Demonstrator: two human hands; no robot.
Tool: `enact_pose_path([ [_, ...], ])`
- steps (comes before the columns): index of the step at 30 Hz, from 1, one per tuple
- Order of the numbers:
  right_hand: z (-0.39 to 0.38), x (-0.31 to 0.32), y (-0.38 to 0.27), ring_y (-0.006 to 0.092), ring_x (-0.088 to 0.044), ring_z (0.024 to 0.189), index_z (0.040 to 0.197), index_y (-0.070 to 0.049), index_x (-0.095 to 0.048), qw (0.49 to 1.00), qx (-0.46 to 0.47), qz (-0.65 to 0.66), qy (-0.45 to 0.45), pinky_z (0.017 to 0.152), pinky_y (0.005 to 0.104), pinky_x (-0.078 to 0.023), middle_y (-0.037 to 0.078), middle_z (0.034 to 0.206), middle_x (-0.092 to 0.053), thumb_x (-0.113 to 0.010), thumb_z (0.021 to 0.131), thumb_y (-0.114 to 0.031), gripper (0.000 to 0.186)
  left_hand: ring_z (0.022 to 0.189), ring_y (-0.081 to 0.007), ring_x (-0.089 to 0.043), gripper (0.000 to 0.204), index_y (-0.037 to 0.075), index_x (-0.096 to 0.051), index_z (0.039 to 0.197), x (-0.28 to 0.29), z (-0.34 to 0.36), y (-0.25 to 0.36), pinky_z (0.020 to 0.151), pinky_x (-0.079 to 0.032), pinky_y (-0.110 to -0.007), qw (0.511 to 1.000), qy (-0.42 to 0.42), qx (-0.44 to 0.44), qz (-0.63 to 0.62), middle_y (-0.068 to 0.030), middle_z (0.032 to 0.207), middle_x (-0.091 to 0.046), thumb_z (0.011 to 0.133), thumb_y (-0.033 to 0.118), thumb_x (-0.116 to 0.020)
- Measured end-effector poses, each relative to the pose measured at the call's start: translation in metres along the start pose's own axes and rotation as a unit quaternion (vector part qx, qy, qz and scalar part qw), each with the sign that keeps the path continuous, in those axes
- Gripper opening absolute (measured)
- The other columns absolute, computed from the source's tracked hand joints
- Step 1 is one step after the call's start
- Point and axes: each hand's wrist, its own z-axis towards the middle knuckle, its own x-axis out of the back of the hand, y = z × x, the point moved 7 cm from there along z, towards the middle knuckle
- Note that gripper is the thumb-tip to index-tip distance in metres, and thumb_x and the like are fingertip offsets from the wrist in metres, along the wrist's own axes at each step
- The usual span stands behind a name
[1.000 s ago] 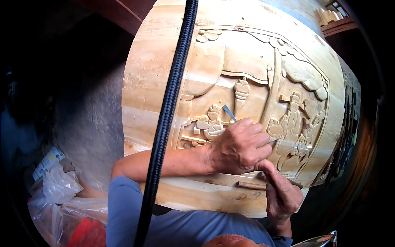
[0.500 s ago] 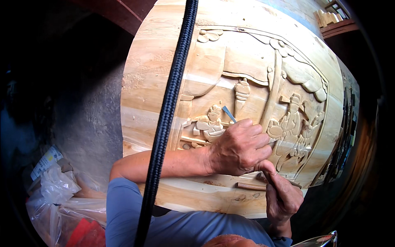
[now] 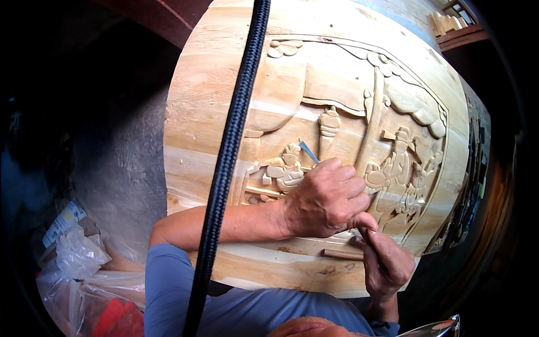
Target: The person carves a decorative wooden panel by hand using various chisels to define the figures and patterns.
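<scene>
My left hand (image 3: 325, 196) is wrapped round a wood chisel (image 3: 308, 152), whose flat metal blade sticks out beyond the fist. The blade's tip lies close to the head of a small carved seated figure (image 3: 290, 168). Lower right, my right hand (image 3: 389, 261) is closed round the chisel's handle end, its thumb meeting my left thumb. Both hands are over a large pale wooden panel (image 3: 193, 137) with a relief of figures, drapery, a hanging lantern-like shape and a post. Beneath my left fist, part of the carving is hidden.
A wooden rod (image 3: 342, 254) lies on the panel near my right hand. Several dark tools (image 3: 476, 185) line the right side. A black braided cable (image 3: 230, 146) crosses the view. At lower left sits a clear plastic bag (image 3: 84, 281) with red material inside.
The chisel tip has shifted slightly up and left, toward the carved figure's head. My right hand has tilted a little; both hands keep their hold.
</scene>
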Motion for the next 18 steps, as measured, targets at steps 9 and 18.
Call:
enact_pose_path([
  [9, 0.008, 0.004, -0.007, 0.0349, -0.086, 0.089, 0.122, 0.008, -0.08, 1.0, -0.007, -0.019, -0.01, 0.079, 0.0358, -0.067, 0.025, 0.101, -0.084, -0.081, 0.084, 0.019, 0.04, 0.07, -0.0234, -0.049, 0.054, 0.011, -0.053, 0.074, 0.001, 0.001, 0.0, 0.065, -0.039, -0.039, 1.0, 0.015, -0.002, -0.017, -0.0041, 0.077, -0.044, 0.097, 0.054, -0.075],
  [18, 0.001, -0.004, 0.005, 0.0334, -0.086, 0.091, 0.119, 0.009, -0.08, 1.0, -0.018, 0.002, 0.018, 0.081, 0.0358, -0.067, 0.025, 0.102, -0.084, -0.082, 0.084, 0.019, 0.037, 0.075, -0.0243, -0.052, 0.048, 0.011, -0.056, 0.076, 0.001, 0.001, -0.002, 0.073, -0.042, -0.04, 1.0, -0.004, 0.011, -0.01, -0.0051, 0.077, -0.046, 0.102, 0.047, -0.073],
])
